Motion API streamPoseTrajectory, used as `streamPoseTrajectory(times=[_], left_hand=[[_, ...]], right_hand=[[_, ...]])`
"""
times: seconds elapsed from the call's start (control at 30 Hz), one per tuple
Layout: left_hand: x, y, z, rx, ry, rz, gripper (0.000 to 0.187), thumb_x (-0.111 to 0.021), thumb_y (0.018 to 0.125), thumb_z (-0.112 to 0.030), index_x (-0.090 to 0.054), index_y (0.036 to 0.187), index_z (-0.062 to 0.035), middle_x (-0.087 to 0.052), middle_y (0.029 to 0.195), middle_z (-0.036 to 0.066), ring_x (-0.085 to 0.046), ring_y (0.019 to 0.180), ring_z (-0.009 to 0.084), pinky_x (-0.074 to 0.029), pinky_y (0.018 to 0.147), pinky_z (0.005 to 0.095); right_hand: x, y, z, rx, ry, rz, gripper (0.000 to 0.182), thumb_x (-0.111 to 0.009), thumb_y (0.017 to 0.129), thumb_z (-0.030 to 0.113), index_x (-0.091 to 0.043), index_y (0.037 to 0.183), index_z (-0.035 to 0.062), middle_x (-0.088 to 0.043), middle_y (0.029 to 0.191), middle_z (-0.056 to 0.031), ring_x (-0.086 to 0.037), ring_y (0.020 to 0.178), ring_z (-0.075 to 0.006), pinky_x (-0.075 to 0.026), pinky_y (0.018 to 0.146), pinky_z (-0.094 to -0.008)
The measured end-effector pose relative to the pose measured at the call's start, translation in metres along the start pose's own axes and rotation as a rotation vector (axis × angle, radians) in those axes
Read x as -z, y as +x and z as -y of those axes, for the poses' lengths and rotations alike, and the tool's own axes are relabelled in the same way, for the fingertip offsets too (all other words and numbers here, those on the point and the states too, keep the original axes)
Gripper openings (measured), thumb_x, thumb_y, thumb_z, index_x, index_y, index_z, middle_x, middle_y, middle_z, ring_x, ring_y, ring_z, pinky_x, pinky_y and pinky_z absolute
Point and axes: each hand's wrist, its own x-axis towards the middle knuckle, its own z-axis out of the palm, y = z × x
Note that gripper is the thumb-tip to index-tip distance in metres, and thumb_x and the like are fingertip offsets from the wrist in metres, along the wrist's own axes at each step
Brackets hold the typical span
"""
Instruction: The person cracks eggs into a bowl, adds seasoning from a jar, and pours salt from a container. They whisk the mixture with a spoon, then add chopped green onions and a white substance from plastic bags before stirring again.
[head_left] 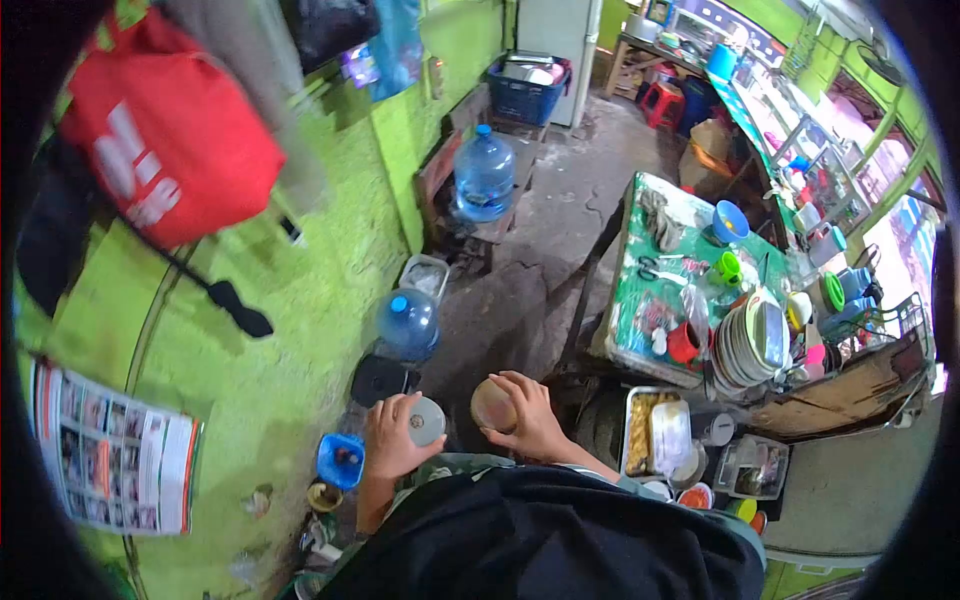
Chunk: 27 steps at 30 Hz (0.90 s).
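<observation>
Low in the middle of the head view, my left hand (392,440) is closed around a round grey lid-like object (426,421) with a small mark at its centre. To the right of it, my right hand (533,420) grips a round brownish container (494,405) by its edge, fingers at the top and thumb below. The two round objects are apart, with dark floor between them. What the brownish container holds is too blurred to tell.
A green table (640,285) with stacked plates (742,345) stands at the right. Below it lies a food tray (637,440). Blue water jugs (408,325) and a blue basket (340,460) line the left wall. A red bag (180,130) hangs at upper left.
</observation>
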Motion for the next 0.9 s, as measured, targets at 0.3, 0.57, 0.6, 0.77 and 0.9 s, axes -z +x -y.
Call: streamPoseTrajectory(times=[0.3, 0.57, 0.6, 0.77, 0.9], left_hand=[[-0.067, 0.313, 0.039, -0.404, -0.100, 0.126, 0.076, -0.081, 0.066, -0.046, -0.058, 0.127, -0.0089, -0.058, 0.116, 0.010, -0.054, 0.109, 0.0298, -0.039, 0.098, 0.0436], [-0.109, 0.603, -0.036, -0.976, -0.124, 0.306, 0.079, -0.081, 0.066, -0.050, -0.057, 0.129, -0.0102, -0.058, 0.117, 0.013, -0.055, 0.110, 0.0329, -0.040, 0.097, 0.0454], [-0.116, 0.632, -0.049, -1.039, -0.148, 0.322, 0.078, -0.082, 0.066, -0.049, -0.057, 0.130, -0.0108, -0.058, 0.118, 0.013, -0.055, 0.110, 0.0331, -0.040, 0.098, 0.0460], [-0.167, 0.756, -0.107, -1.142, -0.201, 0.297, 0.078, -0.081, 0.065, -0.049, -0.057, 0.129, -0.0135, -0.058, 0.118, 0.014, -0.056, 0.111, 0.0334, -0.039, 0.102, 0.0489], [-0.210, 0.832, -0.148, -0.950, -0.263, 0.267, 0.077, -0.081, 0.066, -0.049, -0.058, 0.128, -0.0113, -0.059, 0.119, 0.013, -0.056, 0.112, 0.0322, -0.038, 0.102, 0.0481]], right_hand=[[0.023, 0.170, -0.147, -0.154, -0.103, -0.296, 0.090, -0.082, 0.067, 0.032, -0.042, 0.144, 0.0104, -0.045, 0.138, -0.0189, -0.044, 0.127, -0.0376, -0.033, 0.106, -0.0507], [0.131, 0.279, -0.237, -0.366, -0.239, -0.538, 0.088, -0.084, 0.067, 0.035, -0.043, 0.140, 0.0078, -0.048, 0.136, -0.0176, -0.046, 0.126, -0.0365, -0.035, 0.103, -0.0479], [0.143, 0.290, -0.248, -0.406, -0.280, -0.570, 0.092, -0.085, 0.065, 0.035, -0.041, 0.140, 0.0063, -0.048, 0.137, -0.0177, -0.047, 0.125, -0.0363, -0.036, 0.103, -0.0477], [0.183, 0.346, -0.343, -0.567, -0.294, -0.905, 0.095, -0.087, 0.063, 0.026, -0.038, 0.142, 0.0050, -0.047, 0.137, -0.0180, -0.047, 0.124, -0.0376, -0.037, 0.103, -0.0478], [0.260, 0.388, -0.426, -0.464, -0.330, -0.823, 0.094, -0.086, 0.064, 0.029, -0.039, 0.142, 0.0066, -0.048, 0.136, -0.0167, -0.047, 0.123, -0.0379, -0.039, 0.103, -0.0480]])
